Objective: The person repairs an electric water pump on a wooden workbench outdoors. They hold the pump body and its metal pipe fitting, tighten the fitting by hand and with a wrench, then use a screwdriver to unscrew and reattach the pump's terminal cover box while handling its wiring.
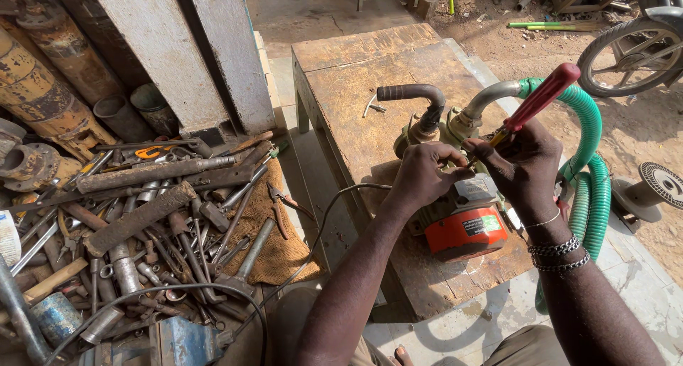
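A small water pump (464,224) with an orange motor end stands on a worn wooden table (356,96). Its top carries a dark bent pipe (416,94) and a metal elbow joined to a green corrugated hose (590,188). My right hand (523,168) grips a red-handled screwdriver (542,96), with its tip down at the pump's top. My left hand (425,172) pinches something small at the same spot, beside the screwdriver tip; what it holds is hidden by the fingers. Bracelets circle my right wrist.
A heap of rusty tools and pipes (142,224) lies on the ground at left, partly on burlap (274,238), with pliers (281,206) on it. A black cable (320,224) runs from the pump. A wheel (629,53) stands far right. Small screws (373,106) lie on the table.
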A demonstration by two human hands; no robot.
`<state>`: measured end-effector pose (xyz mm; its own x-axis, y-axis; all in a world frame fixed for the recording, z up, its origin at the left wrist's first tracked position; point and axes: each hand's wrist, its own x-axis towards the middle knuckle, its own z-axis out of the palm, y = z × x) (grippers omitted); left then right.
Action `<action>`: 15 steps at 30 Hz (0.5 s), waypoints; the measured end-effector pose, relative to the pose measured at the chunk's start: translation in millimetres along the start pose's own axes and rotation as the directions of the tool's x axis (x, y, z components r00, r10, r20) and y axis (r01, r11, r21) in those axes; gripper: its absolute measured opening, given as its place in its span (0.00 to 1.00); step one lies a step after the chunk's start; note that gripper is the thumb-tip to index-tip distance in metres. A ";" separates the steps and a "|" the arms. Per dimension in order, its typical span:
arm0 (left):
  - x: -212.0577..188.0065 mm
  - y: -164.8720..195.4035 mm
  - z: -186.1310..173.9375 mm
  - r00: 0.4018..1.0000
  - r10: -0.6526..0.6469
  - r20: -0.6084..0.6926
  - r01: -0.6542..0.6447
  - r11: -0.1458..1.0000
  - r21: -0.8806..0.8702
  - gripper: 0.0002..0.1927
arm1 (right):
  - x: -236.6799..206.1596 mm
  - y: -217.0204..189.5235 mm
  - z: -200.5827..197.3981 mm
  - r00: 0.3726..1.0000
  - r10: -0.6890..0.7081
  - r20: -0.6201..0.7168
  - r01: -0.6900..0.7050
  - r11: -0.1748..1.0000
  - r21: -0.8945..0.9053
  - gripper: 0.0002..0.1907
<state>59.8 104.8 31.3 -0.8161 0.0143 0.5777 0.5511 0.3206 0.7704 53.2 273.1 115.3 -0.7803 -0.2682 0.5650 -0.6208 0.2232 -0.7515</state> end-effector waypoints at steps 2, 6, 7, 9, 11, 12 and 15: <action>0.8 -0.9 3.3 1.000 0.003 0.008 -0.003 0.999 -0.035 0.11 | 2.8 -6.0 -4.0 0.998 0.024 0.060 -0.025 1.000 0.010 0.15; -1.1 -2.5 3.2 0.996 -0.062 0.060 0.070 0.986 -0.152 0.11 | 8.0 -20.7 -31.3 0.932 0.145 0.332 -0.193 0.974 0.117 0.17; -1.8 -2.8 1.3 0.991 -0.108 0.083 0.121 0.978 -0.171 0.11 | 9.3 -20.7 -35.8 0.888 0.209 0.409 -0.288 0.947 0.141 0.18; -1.9 -3.0 -3.9 0.992 -0.065 0.110 0.078 0.990 -0.119 0.11 | 11.7 -14.4 -38.5 0.918 0.098 0.384 -0.177 0.969 0.174 0.14; 0.4 -2.0 -7.2 0.983 -0.091 0.159 0.113 0.984 -0.139 0.13 | 14.5 -2.2 -35.0 0.945 0.053 0.323 -0.107 0.982 0.154 0.11; 0.6 -1.0 -7.3 0.971 -0.140 0.196 0.176 0.967 -0.183 0.15 | 15.3 4.6 -31.6 0.959 0.066 0.277 -0.102 0.988 0.116 0.11; -0.5 -0.2 -4.4 0.984 -0.114 0.134 0.138 0.974 -0.181 0.18 | 16.3 18.8 -21.8 0.975 0.083 0.206 -0.105 0.990 0.097 0.12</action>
<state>60.8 100.5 32.1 -0.8895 0.1046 0.4447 0.4560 0.1422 0.8786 27.2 293.3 117.8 -0.7970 -0.4360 0.4180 -0.5250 0.1577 -0.8364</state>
